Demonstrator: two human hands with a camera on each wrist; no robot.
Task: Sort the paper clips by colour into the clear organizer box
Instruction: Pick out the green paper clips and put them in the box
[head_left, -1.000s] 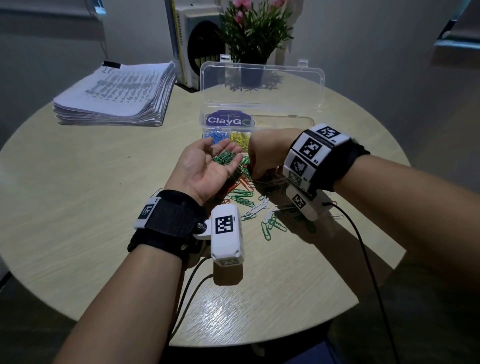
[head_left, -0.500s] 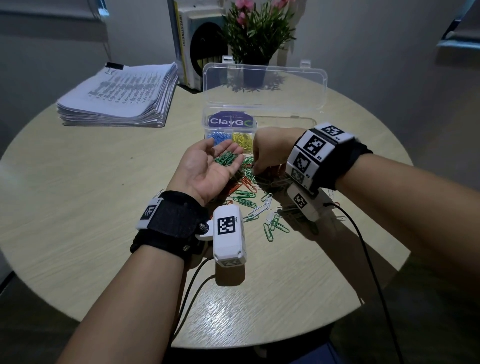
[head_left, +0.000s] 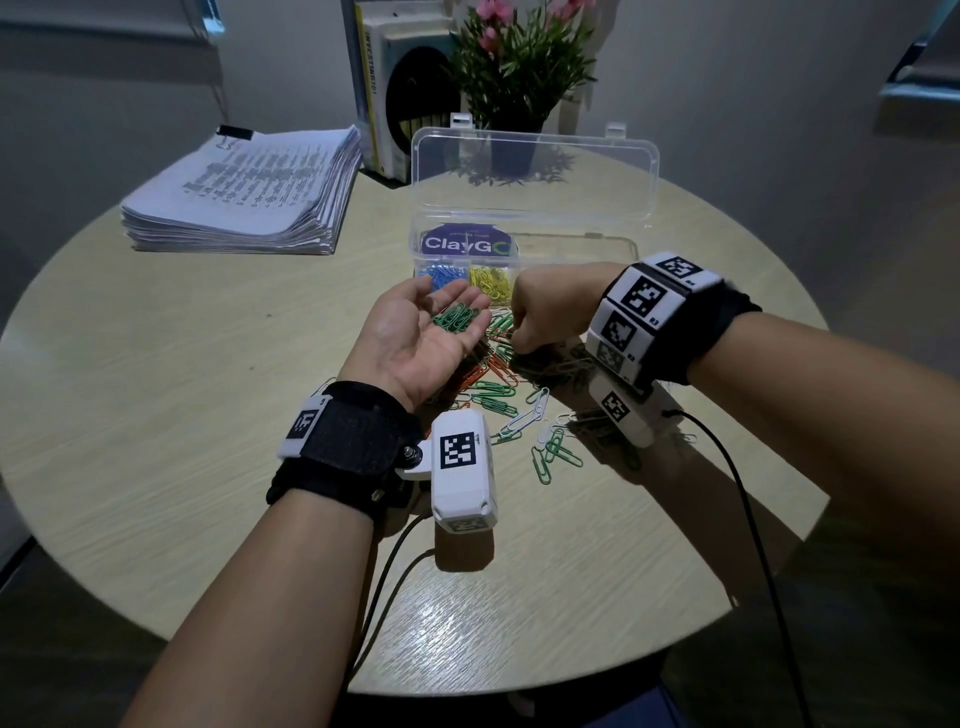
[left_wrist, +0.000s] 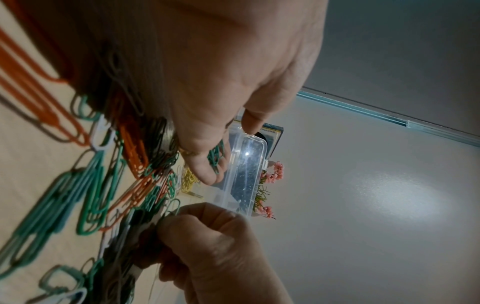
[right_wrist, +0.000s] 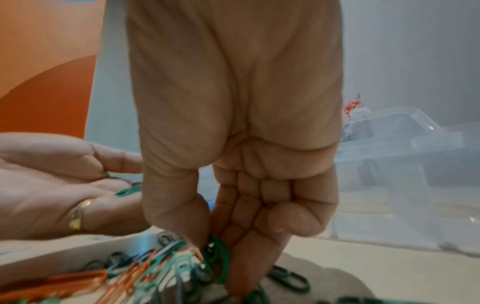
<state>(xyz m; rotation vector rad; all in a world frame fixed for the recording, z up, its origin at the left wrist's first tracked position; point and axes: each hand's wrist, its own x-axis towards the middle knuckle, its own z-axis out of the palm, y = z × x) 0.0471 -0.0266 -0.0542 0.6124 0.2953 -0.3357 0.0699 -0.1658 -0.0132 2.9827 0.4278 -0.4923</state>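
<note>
My left hand (head_left: 415, 338) lies palm up over the mixed pile of paper clips (head_left: 493, 389) and carries several green clips (head_left: 457, 318) on its straight fingers. My right hand (head_left: 540, 317) is curled down at the pile's far side. In the right wrist view its thumb and fingers (right_wrist: 249, 257) pinch a green clip (right_wrist: 219, 255). The clear organizer box (head_left: 582, 241) stands open just behind the hands. It holds blue clips (head_left: 441, 273) and yellow clips (head_left: 491, 280) in separate compartments. Orange, green and white clips (left_wrist: 98, 185) lie loose on the table.
A thick stack of printed papers (head_left: 244, 197) lies at the back left. Books (head_left: 395, 88) and a potted plant (head_left: 519, 67) stand behind the box's raised lid (head_left: 535, 171). Cables (head_left: 727, 493) trail from both wrists over the round table (head_left: 156, 364) towards its near edge.
Almost nothing differs. My left palm stays up with the green clips and my right hand stays down at the pile.
</note>
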